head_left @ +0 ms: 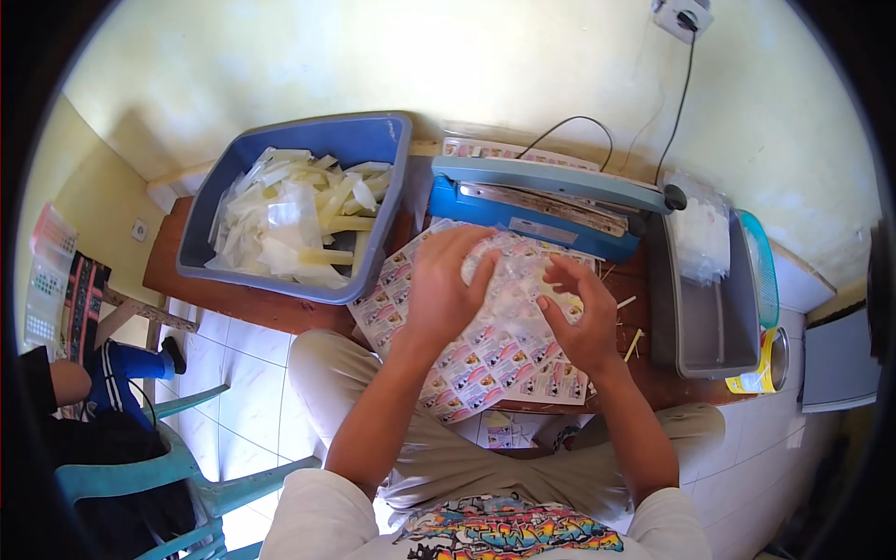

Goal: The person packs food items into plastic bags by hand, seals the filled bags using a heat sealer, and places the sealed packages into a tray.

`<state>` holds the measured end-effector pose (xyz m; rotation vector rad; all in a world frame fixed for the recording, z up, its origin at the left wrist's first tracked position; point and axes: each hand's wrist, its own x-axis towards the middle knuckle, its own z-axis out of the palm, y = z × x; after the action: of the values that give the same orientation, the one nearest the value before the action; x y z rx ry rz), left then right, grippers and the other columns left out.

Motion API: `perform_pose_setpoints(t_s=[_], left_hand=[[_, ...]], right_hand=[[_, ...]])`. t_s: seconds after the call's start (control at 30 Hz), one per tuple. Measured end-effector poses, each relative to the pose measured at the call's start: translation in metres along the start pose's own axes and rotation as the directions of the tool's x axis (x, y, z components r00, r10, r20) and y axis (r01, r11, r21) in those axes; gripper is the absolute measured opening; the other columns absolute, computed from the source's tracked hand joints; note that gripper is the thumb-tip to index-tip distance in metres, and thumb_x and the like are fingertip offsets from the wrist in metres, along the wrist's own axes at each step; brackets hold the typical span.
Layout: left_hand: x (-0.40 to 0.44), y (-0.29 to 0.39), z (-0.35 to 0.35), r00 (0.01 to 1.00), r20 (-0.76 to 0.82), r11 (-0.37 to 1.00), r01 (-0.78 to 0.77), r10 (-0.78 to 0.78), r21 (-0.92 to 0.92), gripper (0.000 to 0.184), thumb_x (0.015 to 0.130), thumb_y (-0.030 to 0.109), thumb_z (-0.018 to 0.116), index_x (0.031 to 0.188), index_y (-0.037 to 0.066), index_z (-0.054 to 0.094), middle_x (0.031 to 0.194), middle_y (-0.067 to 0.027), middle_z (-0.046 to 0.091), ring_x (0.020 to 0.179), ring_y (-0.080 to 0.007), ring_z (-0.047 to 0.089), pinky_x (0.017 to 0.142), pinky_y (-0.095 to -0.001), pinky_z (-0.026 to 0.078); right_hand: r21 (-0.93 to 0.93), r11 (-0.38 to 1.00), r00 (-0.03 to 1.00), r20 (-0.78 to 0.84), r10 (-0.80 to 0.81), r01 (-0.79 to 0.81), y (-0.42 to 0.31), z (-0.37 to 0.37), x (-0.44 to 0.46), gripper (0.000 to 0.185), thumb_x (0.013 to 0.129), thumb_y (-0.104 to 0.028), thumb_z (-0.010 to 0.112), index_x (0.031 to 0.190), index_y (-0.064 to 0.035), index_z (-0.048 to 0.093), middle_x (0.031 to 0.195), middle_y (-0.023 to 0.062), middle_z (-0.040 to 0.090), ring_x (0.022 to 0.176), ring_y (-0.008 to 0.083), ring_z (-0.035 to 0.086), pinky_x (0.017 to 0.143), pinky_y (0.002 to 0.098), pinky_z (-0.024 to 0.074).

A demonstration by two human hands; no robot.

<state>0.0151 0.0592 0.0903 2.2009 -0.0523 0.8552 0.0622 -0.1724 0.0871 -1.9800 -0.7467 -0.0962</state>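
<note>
My left hand (450, 280) is over the printed sheets (467, 369), thumb apart from its stretched fingers. Opposite it, my right hand (584, 317) is open, with curved fingers spread. Between the two lies clear, crumpled-looking plastic (519, 280) on the sheets; whether the left fingertips touch it I cannot tell. Just beyond the hands stands a blue bag sealer (551, 224), its long grey-blue arm (551, 174) reaching across the top toward a dark round knob.
A blue-grey tub (191, 261) at left holds many pale yellow strips in clear wrapping. On the right sit a grey bin (709, 345) with clear bags (700, 233), a teal basket (763, 271) and a yellow can (765, 362). A cord runs to the wall socket (683, 15).
</note>
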Motion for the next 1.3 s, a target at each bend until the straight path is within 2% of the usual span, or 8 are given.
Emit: perform_pose_setpoints(t_s=[0.07, 0.23, 0.47, 0.7, 0.9, 1.13, 1.23, 1.3], left_hand=[[0.012, -0.006, -0.027, 0.993, -0.103, 0.994, -0.047, 0.056, 0.095, 0.021, 0.097, 0.011, 0.079, 0.117, 0.003, 0.077, 0.114, -0.0164, 0.079, 0.106, -0.0362, 0.075, 0.095, -0.0448, 0.057], [0.036, -0.046, -0.087, 0.959, -0.255, 0.974, 0.168, -0.125, 0.155, 0.022, 0.096, 0.002, 0.073, 0.118, 0.0, 0.076, 0.111, -0.0211, 0.077, 0.102, -0.0403, 0.074, 0.089, -0.0469, 0.059], [0.059, -0.133, -0.132, 0.926, -0.242, 0.892, 0.354, -0.291, 0.28, 0.029, 0.097, 0.001, 0.07, 0.125, 0.002, 0.076, 0.12, -0.019, 0.079, 0.112, -0.0342, 0.076, 0.099, -0.0429, 0.058], [0.044, -0.189, -0.14, 0.923, -0.198, 0.843, 0.382, -0.329, 0.379, 0.027, 0.097, -0.001, 0.062, 0.119, -0.001, 0.077, 0.117, -0.027, 0.077, 0.11, -0.0461, 0.073, 0.101, -0.0493, 0.056], [0.036, -0.175, -0.142, 0.73, -0.094, 0.607, 0.626, -0.677, 0.489, 0.03, 0.096, 0.006, 0.064, 0.121, -0.004, 0.077, 0.112, -0.0328, 0.076, 0.11, -0.0491, 0.072, 0.1, -0.053, 0.056], [0.04, -0.163, -0.138, 0.626, 0.047, 0.55, 0.645, -0.778, 0.531, 0.03, 0.094, 0.009, 0.07, 0.12, -0.006, 0.075, 0.111, -0.0344, 0.075, 0.11, -0.0495, 0.072, 0.099, -0.0537, 0.057], [0.037, -0.17, -0.135, 0.633, 0.057, 0.563, 0.639, -0.772, 0.524, 0.033, 0.094, 0.011, 0.073, 0.123, -0.006, 0.074, 0.111, -0.0342, 0.075, 0.111, -0.0487, 0.072, 0.099, -0.0529, 0.057], [0.035, -0.178, -0.134, 0.68, -0.02, 0.592, 0.653, -0.733, 0.473, 0.036, 0.095, 0.014, 0.074, 0.125, -0.006, 0.073, 0.111, -0.0315, 0.077, 0.11, -0.0453, 0.074, 0.098, -0.0504, 0.058]], right_hand=[[0.06, 0.993, 0.994, -0.023, -0.103, 0.105, -0.016, 0.016, 0.028, 0.055, 0.091, -0.008, 0.082, 0.143, -0.0033, 0.064, 0.124, 0.0164, 0.074, 0.109, 0.028, 0.076, 0.095, 0.0398, 0.0611], [0.156, 0.952, 0.964, 0.005, -0.266, 0.262, -0.059, 0.074, 0.104, 0.052, 0.092, -0.007, 0.08, 0.141, -0.0026, 0.063, 0.122, 0.0176, 0.074, 0.107, 0.0279, 0.076, 0.093, 0.0388, 0.0612], [0.158, 0.874, 0.858, 0.173, -0.483, 0.46, -0.058, 0.19, 0.205, 0.045, 0.092, -0.006, 0.078, 0.134, -0.002, 0.062, 0.116, 0.0197, 0.074, 0.105, 0.0365, 0.075, 0.093, 0.0454, 0.0603], [-0.207, 0.85, 0.798, 0.503, -0.333, 0.485, -0.05, 0.258, 0.263, 0.043, 0.092, -0.01, 0.079, 0.133, -0.006, 0.068, 0.13, 0.019, 0.073, 0.121, 0.0398, 0.07, 0.105, 0.0478, 0.0577], [-0.241, 0.816, 0.641, 0.743, -0.193, 0.525, -0.036, 0.29, 0.289, 0.039, 0.094, -0.013, 0.075, 0.132, -0.0104, 0.072, 0.136, 0.0131, 0.072, 0.128, 0.0359, 0.068, 0.107, 0.0491, 0.0578], [-0.237, 0.809, 0.634, 0.747, -0.202, 0.538, -0.023, 0.297, 0.289, 0.041, 0.086, -0.008, 0.082, 0.125, -0.0073, 0.071, 0.126, 0.0161, 0.07, 0.121, 0.0403, 0.067, 0.105, 0.0466, 0.0567], [-0.213, 0.97, 0.692, 0.718, 0.071, 0.121, -0.024, 0.299, 0.289, 0.037, 0.083, -0.009, 0.084, 0.118, -0.0063, 0.073, 0.125, 0.0168, 0.068, 0.118, 0.0402, 0.068, 0.104, 0.0456, 0.057], [-0.278, 0.816, 0.651, 0.744, -0.151, 0.507, -0.024, 0.296, 0.286, 0.036, 0.078, -0.015, 0.086, 0.111, -0.0051, 0.075, 0.118, 0.0178, 0.071, 0.114, 0.0395, 0.07, 0.099, 0.0457, 0.0583]])
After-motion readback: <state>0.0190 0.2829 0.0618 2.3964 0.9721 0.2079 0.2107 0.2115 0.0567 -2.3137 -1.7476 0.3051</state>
